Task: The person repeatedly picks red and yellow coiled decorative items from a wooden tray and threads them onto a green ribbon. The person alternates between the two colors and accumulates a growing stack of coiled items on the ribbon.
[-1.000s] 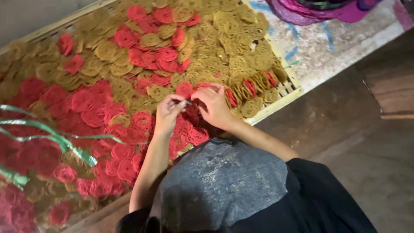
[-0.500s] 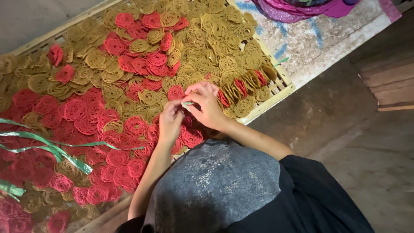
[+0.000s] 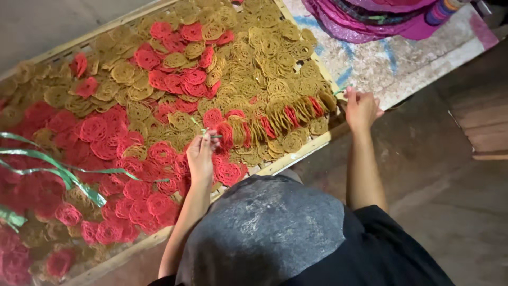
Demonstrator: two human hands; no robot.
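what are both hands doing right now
Left hand: closed, pinching green strip.
Right hand: closed, pinching the strip's other end by the strung crackers.

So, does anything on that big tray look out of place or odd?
One thing stands out: a row of discs stands on edge, strung between the left hand and right hand, while the rest lie flat on the tray. Loose green strips trail across the red discs. Nothing looks spilled or broken.

A home snack workshop — red and yellow coiled crackers (image 3: 174, 85) drying on a wooden tray (image 3: 296, 156).
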